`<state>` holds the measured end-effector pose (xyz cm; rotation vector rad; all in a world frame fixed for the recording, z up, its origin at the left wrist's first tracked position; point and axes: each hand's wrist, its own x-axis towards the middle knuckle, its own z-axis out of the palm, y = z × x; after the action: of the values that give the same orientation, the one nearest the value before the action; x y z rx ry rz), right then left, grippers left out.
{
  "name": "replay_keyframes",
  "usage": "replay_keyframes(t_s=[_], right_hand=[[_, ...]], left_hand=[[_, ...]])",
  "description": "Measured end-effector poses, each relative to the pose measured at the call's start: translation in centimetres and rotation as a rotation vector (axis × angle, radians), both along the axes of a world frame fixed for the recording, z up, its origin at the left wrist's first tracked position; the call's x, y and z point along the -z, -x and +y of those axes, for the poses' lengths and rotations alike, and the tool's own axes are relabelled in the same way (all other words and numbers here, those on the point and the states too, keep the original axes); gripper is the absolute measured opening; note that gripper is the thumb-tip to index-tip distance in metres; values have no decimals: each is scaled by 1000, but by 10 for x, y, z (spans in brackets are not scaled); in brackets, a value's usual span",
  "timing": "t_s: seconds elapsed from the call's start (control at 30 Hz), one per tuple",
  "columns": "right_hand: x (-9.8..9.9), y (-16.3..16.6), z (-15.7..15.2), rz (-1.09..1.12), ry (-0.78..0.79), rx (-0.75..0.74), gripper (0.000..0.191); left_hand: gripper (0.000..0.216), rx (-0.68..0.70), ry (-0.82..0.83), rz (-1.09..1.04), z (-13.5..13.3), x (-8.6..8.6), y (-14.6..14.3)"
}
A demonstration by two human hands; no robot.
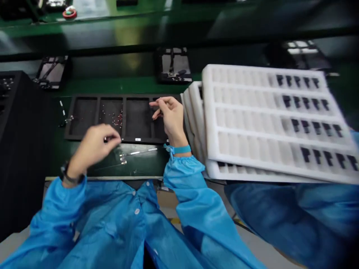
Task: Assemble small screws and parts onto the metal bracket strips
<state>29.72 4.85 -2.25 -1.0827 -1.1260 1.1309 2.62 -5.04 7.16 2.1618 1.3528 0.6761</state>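
Note:
My left hand [97,144] hovers over the near edge of a black compartmented tray [125,117]. Its fingers curl in toward the thumb, and whatever they may hold is hidden. Above the tray's right part is my right hand [171,117], its fingers loosely apart with nothing visible in them. Tiny red and light parts [117,119] lie scattered in one tray compartment. On the green bench before the tray rests a thin cable-like strip [136,152] with a small light end piece. Another such strip [62,108] lies left of the tray.
Stacked white foam trays [252,123] stand at the right, the top one holding rows of black parts [316,129]. A tall black foam block [25,149] is at the left. Behind are dark device units [174,64] and a red roll [69,13]. Another person's blue sleeve [322,209] shows at right.

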Motion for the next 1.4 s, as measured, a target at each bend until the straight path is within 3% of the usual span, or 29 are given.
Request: replay_keyframes(t_s=[0.07, 0.13, 0.2, 0.27, 0.43, 0.63, 0.9, 1.2, 1.4], right_hand=[[-9, 9, -13, -58, -49, -60, 36], [-17, 21, -31, -88, -64, -110, 36], [-23, 31, -49, -105, -45, -144, 35], [-26, 36, -66, -119, -8, -168, 33], [-25, 30, -86, -122, 52, -149, 32], [-27, 28, -87, -115, 62, -128, 33], [-37, 55, -62, -198, 3, -271, 37], [-25, 83, -17, -299, -154, -390, 27], [-25, 75, -21, -301, -151, -380, 23]], left_hand=[[6, -65, 46, 81, -52, 43, 1], [22, -137, 22, 130, -81, 81, -9], [26, -184, -12, 137, -92, 104, -20], [22, -203, -7, 104, -90, 113, -26], [18, -149, 101, 36, -76, 110, -24], [15, -49, 74, -10, -76, 117, -22], [13, -126, 95, -225, -58, 121, -9], [12, -254, 224, -485, -31, 90, 28], [41, -234, 320, -691, -2, 42, 56]])
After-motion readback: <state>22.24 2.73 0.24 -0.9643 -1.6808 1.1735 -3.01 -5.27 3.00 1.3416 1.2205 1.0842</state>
